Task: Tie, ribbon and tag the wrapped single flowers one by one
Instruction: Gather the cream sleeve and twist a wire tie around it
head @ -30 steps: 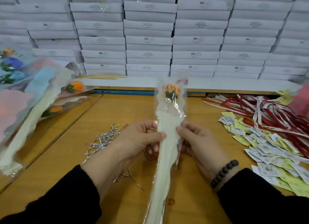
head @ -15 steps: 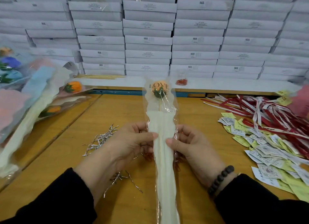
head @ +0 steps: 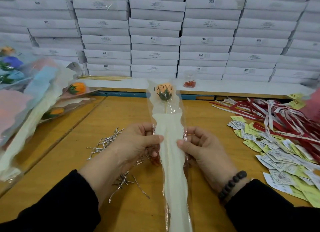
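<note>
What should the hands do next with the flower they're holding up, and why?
Probably gather the sleeve tight around the stick. Both the left hand and the right hand pinch the wrapped flower at its middle, but the wrapping there is flat and loose, with no tie on it. The silver twist ties lie on the table beside the left hand.
</note>
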A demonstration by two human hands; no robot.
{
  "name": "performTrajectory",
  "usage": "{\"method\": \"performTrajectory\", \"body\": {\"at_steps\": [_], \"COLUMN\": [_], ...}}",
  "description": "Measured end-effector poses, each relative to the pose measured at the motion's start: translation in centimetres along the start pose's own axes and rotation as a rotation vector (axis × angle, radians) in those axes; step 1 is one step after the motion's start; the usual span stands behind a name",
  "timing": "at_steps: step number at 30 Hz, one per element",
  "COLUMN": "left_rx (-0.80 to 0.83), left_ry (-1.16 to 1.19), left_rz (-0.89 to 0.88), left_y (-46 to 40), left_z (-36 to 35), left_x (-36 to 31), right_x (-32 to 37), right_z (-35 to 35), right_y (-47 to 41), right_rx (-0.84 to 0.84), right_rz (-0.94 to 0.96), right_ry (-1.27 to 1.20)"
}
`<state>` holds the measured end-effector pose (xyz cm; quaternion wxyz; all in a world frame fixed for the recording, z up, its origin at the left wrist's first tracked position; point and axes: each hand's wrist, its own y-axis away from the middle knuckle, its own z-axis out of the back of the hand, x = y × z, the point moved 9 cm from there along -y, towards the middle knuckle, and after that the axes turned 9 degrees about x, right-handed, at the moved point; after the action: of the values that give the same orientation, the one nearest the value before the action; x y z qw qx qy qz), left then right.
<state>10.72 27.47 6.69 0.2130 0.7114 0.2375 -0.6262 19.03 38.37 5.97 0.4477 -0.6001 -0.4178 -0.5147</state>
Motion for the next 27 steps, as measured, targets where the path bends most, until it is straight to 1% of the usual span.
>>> {"method": "performTrajectory", "body": {"at_steps": [6,10,12,16,19,23,27], "left_rx": [-0.009,-0.01,-0.016,-0.013,0.01,0.007,0.016], "left_ry": [-0.018,-0.032,-0.046,-0.059,-0.059,-0.017,-0.029], "left_rz": [0.0,-0.003,-0.003,-0.013,-0.022,-0.037,-0.054], "left_y": [0.0,-0.1,-0.1,0.0,0.1,0.2,0.4], "left_z": [-0.1,-0.2,-0.2,-0.3,-0.8,-1.2,-1.5], "left_x": [0.1,0.0,0.0,-0.1,-0.4,-1.0,-1.3], "right_x": [0.1,2.2,3.0,2.7,2.6,2.6,2.2], "right_z": [0.4,1.0,0.5,-1.1,-1.8,-2.1,-2.2], "right_y": [0.1,0.5,0.7,0.7,0.7,0.8,0.7], "right_rx": [-0.052,-0.184,-0.187,-0.065,-0.005,0.012,0.024], "right_rz": [-0.02,0.107,0.164,0.161,0.152,0.127,0.101], "right_ry": [0.086,0.382,0.483,0.432,0.429,0.375,0.38]}}
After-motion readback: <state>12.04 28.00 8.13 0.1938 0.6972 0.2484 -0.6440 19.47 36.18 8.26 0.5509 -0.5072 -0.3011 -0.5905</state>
